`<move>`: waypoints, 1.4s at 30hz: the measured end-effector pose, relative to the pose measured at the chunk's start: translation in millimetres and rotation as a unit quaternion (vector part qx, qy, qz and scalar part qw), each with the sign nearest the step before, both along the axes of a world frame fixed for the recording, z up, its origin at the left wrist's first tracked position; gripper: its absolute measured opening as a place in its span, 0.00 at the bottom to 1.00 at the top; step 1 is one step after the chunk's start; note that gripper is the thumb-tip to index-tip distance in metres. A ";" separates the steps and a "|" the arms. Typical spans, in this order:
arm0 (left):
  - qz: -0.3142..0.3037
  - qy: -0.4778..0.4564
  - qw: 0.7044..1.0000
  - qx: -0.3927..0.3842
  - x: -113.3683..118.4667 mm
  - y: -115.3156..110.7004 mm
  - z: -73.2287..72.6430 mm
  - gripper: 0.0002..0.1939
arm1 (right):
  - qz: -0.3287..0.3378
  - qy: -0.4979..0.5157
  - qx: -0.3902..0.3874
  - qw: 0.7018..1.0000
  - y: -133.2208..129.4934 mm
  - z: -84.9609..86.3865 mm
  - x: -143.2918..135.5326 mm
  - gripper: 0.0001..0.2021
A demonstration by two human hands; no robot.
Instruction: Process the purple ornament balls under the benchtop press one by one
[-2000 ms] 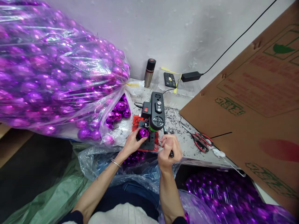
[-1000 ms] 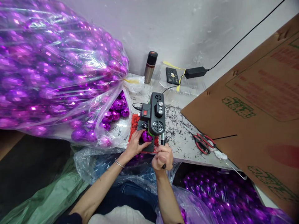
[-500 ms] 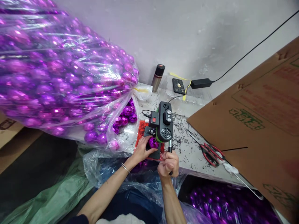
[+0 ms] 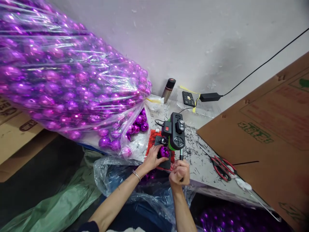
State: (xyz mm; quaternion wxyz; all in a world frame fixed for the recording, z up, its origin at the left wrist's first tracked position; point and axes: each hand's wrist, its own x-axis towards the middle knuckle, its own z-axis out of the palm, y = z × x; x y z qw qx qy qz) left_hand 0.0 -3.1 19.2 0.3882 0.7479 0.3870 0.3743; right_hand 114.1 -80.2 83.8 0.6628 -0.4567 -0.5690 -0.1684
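My left hand (image 4: 154,158) is closed around a shiny purple ball (image 4: 164,151), thumb on the near side and fingers on the far side. The ball sits against the front of a small black bench drill press (image 4: 177,130) with a red switch; the contact point under its head is hidden. My right hand (image 4: 180,171) wraps round the black-gripped lever (image 4: 181,155) at the machine's right side. Beneath the machine lies a red mat (image 4: 151,141) strewn with dark shavings.
A big clear bag (image 4: 79,80) of purple balls fills the left, with loose balls (image 4: 140,122) at its mouth. Behind stand a flask (image 4: 168,90), a phone (image 4: 188,98) and a power adapter (image 4: 210,97). Red-handled scissors (image 4: 221,168) lie beside a cardboard carton (image 4: 263,138).
The whole view has shifted, so everything sits slightly lower and further right. Both hands keep their holds on the ball and the lever, with little visible movement relative to the machine.
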 end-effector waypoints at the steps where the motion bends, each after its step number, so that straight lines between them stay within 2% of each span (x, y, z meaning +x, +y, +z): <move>1: 0.001 -0.001 1.000 -0.001 -0.5 -1.8 0.2 0.32 | 0.001 0.025 -0.005 1.000 -0.6 10.1 -0.6 0.21; 5: -0.007 0.007 1.000 0.016 -17.5 -23.3 2.5 0.31 | 0.001 0.121 -0.070 0.990 -3.9 51.0 -5.1 0.20; 7: -0.019 0.020 0.999 0.037 -34.7 -33.5 7.9 0.33 | 0.001 0.126 -0.083 0.988 -5.2 59.7 -7.5 0.20; 9: -0.010 0.031 0.998 0.052 -52.1 -30.8 18.5 0.35 | 0.001 0.115 -0.075 0.991 -5.7 58.4 -9.7 0.21; 11: 0.045 0.039 0.996 0.065 -64.0 -9.9 32.9 0.31 | 0.000 0.102 -0.060 0.993 -5.7 51.9 -11.6 0.21; 13: 0.129 0.065 0.985 0.090 -67.4 25.4 46.7 0.21 | -0.003 0.092 -0.053 0.994 -5.9 45.9 -12.6 0.21; 15: 0.189 0.149 0.966 0.099 -63.1 63.6 55.4 0.19 | -0.003 0.081 -0.052 0.995 -6.3 43.4 -12.4 0.20; 18: 0.201 0.279 0.935 0.090 -49.7 103.3 56.3 0.23 | 0.006 0.063 -0.057 0.996 -7.3 44.0 -11.2 0.19; 22: 0.194 0.322 0.921 0.104 -38.6 116.1 51.8 0.26 | 0.006 0.059 -0.055 0.997 -8.3 43.9 -10.8 0.18; 26: 0.202 0.267 0.939 0.082 -50.2 108.8 63.0 0.28 | 0.007 0.051 -0.059 0.997 -8.3 43.9 -10.7 0.17; 29: 0.192 0.146 0.970 0.041 -67.9 91.5 73.6 0.33 | 0.008 0.051 -0.056 0.997 -7.0 49.7 -11.2 0.17; 31: 0.155 0.058 0.986 0.008 -75.7 72.3 73.9 0.35 | 0.006 0.066 -0.054 0.996 -5.2 56.9 -12.2 0.18; 34: 0.078 -0.045 0.993 -0.079 -72.6 36.7 60.8 0.37 | 0.004 0.098 -0.057 0.994 -1.6 69.5 -14.0 0.19; 37: 0.045 -0.072 0.987 -0.136 -55.4 6.1 39.1 0.35 | 0.004 0.112 -0.062 0.992 1.3 78.9 -14.3 0.19; 39: 0.050 -0.045 0.991 -0.119 -43.5 -5.0 26.4 0.32 | 0.005 0.111 -0.065 0.992 2.0 81.8 -13.7 0.19; 42: 0.049 0.020 0.998 -0.030 -32.4 -7.5 14.4 0.32 | 0.005 0.101 -0.064 0.993 1.6 82.2 -12.7 0.20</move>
